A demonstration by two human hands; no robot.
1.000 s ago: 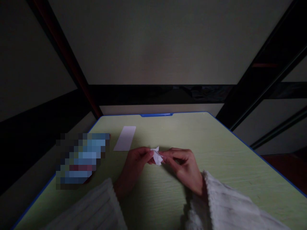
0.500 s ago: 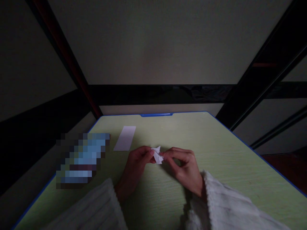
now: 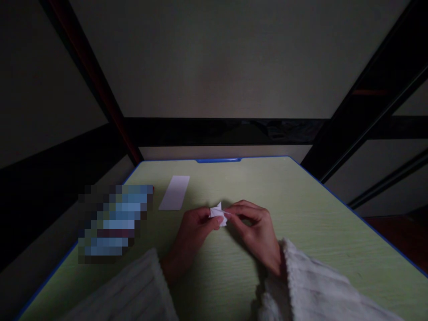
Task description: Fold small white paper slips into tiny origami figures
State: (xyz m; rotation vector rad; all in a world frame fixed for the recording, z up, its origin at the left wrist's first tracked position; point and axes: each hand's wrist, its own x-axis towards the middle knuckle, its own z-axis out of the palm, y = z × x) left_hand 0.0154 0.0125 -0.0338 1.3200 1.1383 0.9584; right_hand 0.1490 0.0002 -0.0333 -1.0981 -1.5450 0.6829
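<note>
A small folded piece of white paper (image 3: 218,213) sits between my two hands just above the pale green table (image 3: 301,214). My left hand (image 3: 192,232) pinches its left side with thumb and fingers closed. My right hand (image 3: 256,229) pinches its right side, fingers curled in. Both wrists wear thick white knitted sleeves. How many layers the paper has is too dim to tell.
A flat white paper strip (image 3: 174,192) lies on the table beyond my left hand. A pixelated blue object (image 3: 113,220) rests at the table's left edge. The table has a blue rim (image 3: 218,159); dark bed-frame bars and a wall stand behind it.
Both hands have closed in slightly and lifted the folded paper a little farther away; the paper looks more compact, with my left thumb now over its lower edge.
</note>
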